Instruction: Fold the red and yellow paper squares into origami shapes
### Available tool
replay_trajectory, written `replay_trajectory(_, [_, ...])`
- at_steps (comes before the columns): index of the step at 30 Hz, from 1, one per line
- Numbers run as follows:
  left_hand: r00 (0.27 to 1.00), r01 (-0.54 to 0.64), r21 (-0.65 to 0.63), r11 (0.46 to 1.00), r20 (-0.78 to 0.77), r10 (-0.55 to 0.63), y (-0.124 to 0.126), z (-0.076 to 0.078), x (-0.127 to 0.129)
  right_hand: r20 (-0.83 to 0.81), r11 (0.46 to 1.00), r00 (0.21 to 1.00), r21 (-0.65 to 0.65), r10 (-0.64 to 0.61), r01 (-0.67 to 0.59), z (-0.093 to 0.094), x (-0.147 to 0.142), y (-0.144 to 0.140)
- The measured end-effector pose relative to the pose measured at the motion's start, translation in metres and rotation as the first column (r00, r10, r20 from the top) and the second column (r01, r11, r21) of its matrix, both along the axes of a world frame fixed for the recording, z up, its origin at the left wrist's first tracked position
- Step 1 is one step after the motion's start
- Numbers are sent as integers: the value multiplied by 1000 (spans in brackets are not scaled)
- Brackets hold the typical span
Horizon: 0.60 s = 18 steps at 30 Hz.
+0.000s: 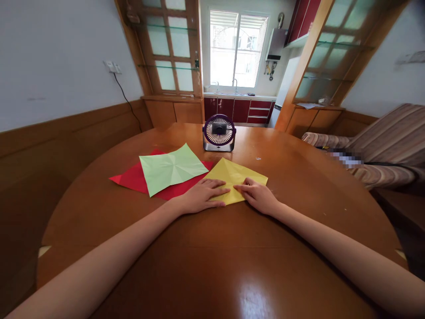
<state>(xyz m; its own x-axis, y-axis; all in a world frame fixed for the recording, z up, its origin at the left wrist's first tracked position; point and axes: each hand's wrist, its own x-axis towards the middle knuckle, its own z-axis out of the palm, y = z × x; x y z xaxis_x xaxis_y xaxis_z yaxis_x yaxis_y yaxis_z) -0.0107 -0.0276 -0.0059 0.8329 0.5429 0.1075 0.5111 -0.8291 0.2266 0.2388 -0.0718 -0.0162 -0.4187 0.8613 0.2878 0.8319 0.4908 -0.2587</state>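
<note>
Right, both arms stretch out over the glossy round wooden counter [232, 257] and meet at the yellow paper [236, 179]. Left hand [202, 195] lies flat, palm down, on the near left part of the sheet, its fingers [217, 185] stretched out and close together, pressing rather than gripping. Right hand [259, 195] does much the same on the near right part, fingertips aimed in toward the left ones and almost meeting them at the middle of the near edge. Neither hand holds anything; both simply bear down on the sheet.

By my reading, a fold is being pressed flat: the yellow sheet looks doubled over, with pointed corners to the far side and the right. What this calls for next, I'd judge, is a firm run of the fingertips outward along the fold, keeping the edges matched so nothing slips.

The yellow sheet lies flat, plain and unpatterned, near the middle of the counter. Just to its left sits a pale green sheet [172, 167], opened out and marked with creases radiating from its centre, lying on top of a red sheet [133, 179]. Farther back stands a small purple desk fan [219, 132], facing this way.
</note>
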Motion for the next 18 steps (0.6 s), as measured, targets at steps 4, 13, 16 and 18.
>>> replay_trajectory(4, [999, 9, -31, 999, -35, -10, 2, 4, 0, 11, 1000, 1000, 5, 3, -3, 0, 0, 0])
replay_trajectory(13, [997, 69, -159, 985, -13, -72, 6, 7, -6, -15, 1000, 1000, -9, 20, -20, 0, 1, 1])
replay_trajectory(16, [997, 66, -187, 980, -21, -71, 4, 8, -7, -23, 999, 999, -6, 34, -34, -2, 2, 2])
replay_trajectory(18, [997, 70, -200, 977, -16, -75, 3, 9, -7, -27, 999, 999, -3, 37, -37, -3, 2, 2])
